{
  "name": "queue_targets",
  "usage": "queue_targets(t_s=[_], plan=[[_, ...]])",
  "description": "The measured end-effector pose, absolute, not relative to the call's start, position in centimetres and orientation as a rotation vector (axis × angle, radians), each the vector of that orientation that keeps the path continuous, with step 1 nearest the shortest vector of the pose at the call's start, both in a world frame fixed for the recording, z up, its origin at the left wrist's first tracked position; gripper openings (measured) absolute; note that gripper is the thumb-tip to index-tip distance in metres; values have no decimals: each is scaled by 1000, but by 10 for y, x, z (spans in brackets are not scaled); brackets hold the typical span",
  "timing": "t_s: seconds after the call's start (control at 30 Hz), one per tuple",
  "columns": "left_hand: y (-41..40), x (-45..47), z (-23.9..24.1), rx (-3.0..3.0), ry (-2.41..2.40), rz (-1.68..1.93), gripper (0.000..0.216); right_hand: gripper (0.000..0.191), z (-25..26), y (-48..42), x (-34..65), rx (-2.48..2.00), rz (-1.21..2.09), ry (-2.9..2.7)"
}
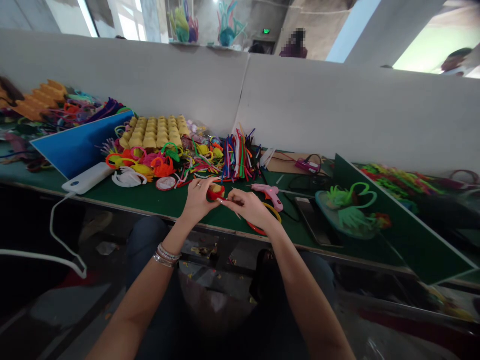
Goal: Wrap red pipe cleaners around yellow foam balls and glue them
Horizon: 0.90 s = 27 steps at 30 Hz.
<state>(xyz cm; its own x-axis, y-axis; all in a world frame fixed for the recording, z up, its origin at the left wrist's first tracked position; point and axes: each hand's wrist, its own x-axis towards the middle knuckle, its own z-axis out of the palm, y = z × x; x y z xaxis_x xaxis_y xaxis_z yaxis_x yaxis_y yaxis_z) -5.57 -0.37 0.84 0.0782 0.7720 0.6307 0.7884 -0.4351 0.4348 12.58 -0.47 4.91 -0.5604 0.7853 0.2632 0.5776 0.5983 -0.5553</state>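
Note:
Over the table's front edge, my left hand (pixel 198 199) is closed around a small round red piece (pixel 216 192) with a pale yellowish patch. My right hand (pixel 248 205) meets it from the right, its thumb and fingertips pinching what looks like a red pipe cleaner (pixel 227 200) against the red piece. Fingers hide part of both. Below the right hand, a yellow and red pipe cleaner (pixel 275 212) curves on the table. A pink glue gun (pixel 273 196) lies just beyond my right hand.
Behind my hands stands a bundle of coloured pipe cleaners (pixel 240 155). To the left are finished fuzzy shapes (pixel 150 165), a yellow egg tray (pixel 155 131) and a white power strip (pixel 90 178). At right lie a phone (pixel 315 222), a blue dish (pixel 347 230) and a green divider board (pixel 405 225).

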Motion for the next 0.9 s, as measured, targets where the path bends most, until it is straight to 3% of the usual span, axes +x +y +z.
queue_targets(t_s=[0.33, 0.9], plan=[[0, -55, 5, -2269, -1498, -1293, 39, 35, 58, -6, 130, -1029, 655, -2316], [-1, -55, 9, -2255, -1567, -1332, 44, 41, 55, -1, 136, -982, 752, -2276]])
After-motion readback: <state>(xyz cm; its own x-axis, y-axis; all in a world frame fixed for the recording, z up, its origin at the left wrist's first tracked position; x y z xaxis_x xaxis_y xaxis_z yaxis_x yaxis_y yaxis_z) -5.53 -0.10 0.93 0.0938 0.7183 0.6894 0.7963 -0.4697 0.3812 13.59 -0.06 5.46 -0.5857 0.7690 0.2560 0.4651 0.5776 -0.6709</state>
